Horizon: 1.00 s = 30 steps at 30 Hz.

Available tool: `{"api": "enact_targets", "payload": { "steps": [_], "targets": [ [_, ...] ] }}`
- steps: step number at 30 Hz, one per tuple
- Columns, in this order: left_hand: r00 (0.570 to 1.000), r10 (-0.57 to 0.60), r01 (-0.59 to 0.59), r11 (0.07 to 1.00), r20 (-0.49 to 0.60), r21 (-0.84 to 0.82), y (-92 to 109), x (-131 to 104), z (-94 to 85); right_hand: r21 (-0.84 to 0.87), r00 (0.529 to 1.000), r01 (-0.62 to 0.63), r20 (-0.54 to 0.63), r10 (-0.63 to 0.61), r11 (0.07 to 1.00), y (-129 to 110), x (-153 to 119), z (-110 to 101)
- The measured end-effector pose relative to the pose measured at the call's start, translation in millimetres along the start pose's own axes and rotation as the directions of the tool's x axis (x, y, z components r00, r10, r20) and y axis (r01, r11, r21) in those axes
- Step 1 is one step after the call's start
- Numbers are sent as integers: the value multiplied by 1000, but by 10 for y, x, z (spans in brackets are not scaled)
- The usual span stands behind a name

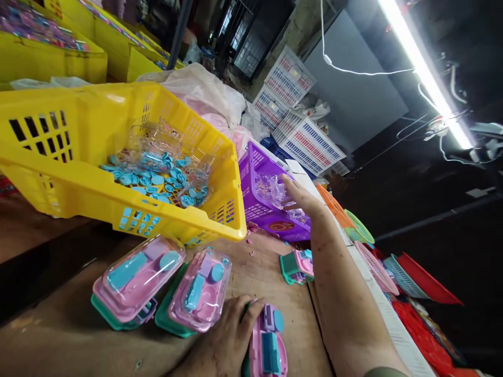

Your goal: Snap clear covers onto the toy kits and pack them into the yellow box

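Note:
My left hand [230, 332] is at the bottom centre, its fingers closed on the side of a pink-and-green plastic toy case [271, 340] with blue and lilac parts. No clear cover shows on that case. My right hand [302, 198] stretches over the purple basket [255, 209], fingers apart, close to the clear plastic covers [271, 188] inside; whether a fingertip touches one I cannot tell. To the left of my left hand stand two similar toy cases under clear covers, a nearer-middle case [200, 290] and a left case [139, 277].
A big yellow basket [90, 173] holds small blue pieces [157, 180] and clear plastic parts. Another toy case [296, 266] lies by my right forearm on the wooden table [251, 277]. White crates [310, 141] are stacked behind; coloured baskets [416, 283] stand at the right.

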<state>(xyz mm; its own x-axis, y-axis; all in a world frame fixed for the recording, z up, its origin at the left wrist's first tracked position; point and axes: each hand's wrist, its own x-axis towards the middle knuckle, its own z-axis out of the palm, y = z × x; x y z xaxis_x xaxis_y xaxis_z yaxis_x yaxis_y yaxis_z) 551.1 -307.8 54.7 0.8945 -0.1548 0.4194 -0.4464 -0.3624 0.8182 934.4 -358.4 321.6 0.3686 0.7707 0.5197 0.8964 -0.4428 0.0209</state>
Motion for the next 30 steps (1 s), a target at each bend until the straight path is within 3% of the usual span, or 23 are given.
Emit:
{"api": "enact_targets", "payload": {
  "steps": [5,9,12,14,17,20,24,27,30],
  "targets": [
    [1000,-15,15,998,-13,-61,141,6,-111,45,971,-180,167,170,983,-290,-368,-752],
    [998,-69,69,994,2,-80,314,14,-269,212,962,-173,244,120,962,-869,-790,-1400],
    [995,-97,99,993,26,-69,374,25,-348,235,921,-137,389,36,962,-1383,-1101,-1665],
    [994,-107,109,993,36,-53,389,38,-381,182,861,-62,507,-40,981,-1692,-1310,-1698],
    [998,-58,60,997,29,-50,378,56,-400,187,774,0,621,-119,982,-2061,-1612,-1569],
    [999,12,-15,997,-35,-79,322,57,-369,279,753,-26,637,-165,960,-2305,-1853,-1351],
    [997,-11,4,995,-74,-98,279,53,-329,240,837,-47,539,-93,970,-2452,-2045,-1150],
    [997,-20,16,998,-72,-61,298,67,-346,158,918,-116,393,45,981,-2505,-2131,-1107],
    [997,-9,7,999,-75,-33,320,85,-367,153,960,-201,226,164,968,-2599,-2191,-1062]
  ]
}}
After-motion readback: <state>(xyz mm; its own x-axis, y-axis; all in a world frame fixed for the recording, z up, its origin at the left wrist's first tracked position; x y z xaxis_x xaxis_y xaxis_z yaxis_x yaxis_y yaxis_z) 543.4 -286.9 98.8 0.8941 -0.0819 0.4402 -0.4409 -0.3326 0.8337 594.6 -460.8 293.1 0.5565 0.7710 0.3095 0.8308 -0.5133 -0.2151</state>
